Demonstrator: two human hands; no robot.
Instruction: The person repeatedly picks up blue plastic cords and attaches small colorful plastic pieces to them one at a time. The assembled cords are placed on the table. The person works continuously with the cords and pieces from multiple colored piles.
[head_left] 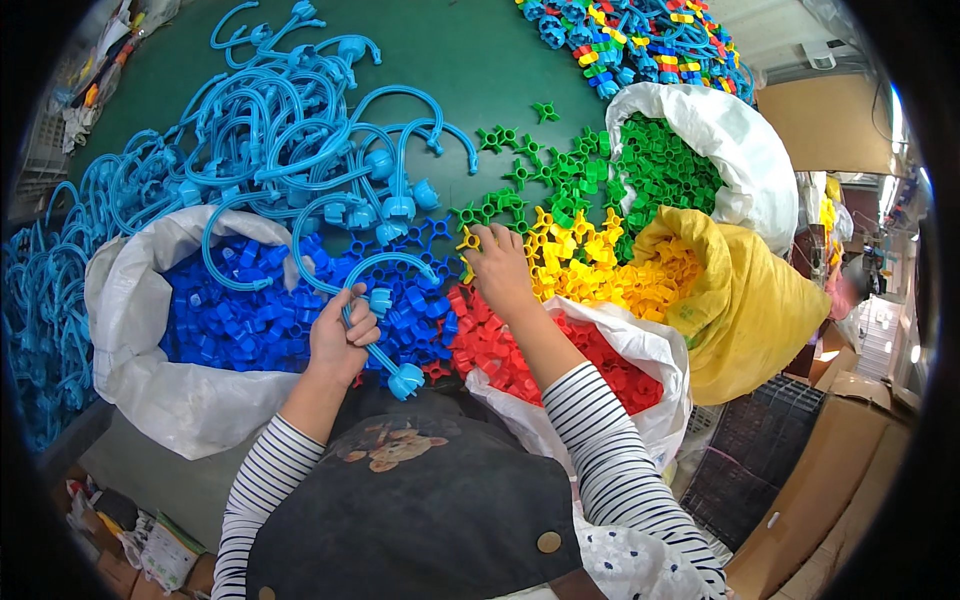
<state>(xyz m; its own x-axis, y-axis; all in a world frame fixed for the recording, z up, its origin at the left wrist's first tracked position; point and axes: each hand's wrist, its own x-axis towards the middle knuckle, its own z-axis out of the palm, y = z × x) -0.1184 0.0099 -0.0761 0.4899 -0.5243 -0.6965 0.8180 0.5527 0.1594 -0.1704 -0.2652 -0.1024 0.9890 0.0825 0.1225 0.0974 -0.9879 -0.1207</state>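
Observation:
My left hand (pixel 343 333) is closed around a light-blue curved plastic tube (pixel 404 381) with a cup-shaped end, which hangs just above the blue pieces. My right hand (pixel 501 270) is at the left edge of the yellow pieces (pixel 575 250), its fingers bent down around a small yellow plastic piece (pixel 467 240); the fingertips are partly hidden. Small blue plastic pieces (pixel 240 325) fill a white sack (pixel 128 330) by my left hand and spill out beyond it. Red pieces (pixel 490 340) lie under my right wrist, in and in front of another white sack (pixel 665 350).
A tangled heap of light-blue tubes (pixel 270 130) covers the green table (pixel 440 50) at far left. Green pieces (pixel 665 165) spill from a white sack (pixel 765 170); a yellow sack (pixel 750 300) holds yellow ones. Multicoloured assembled parts (pixel 650 40) are piled at the back right. Cardboard (pixel 820 480) stands at right.

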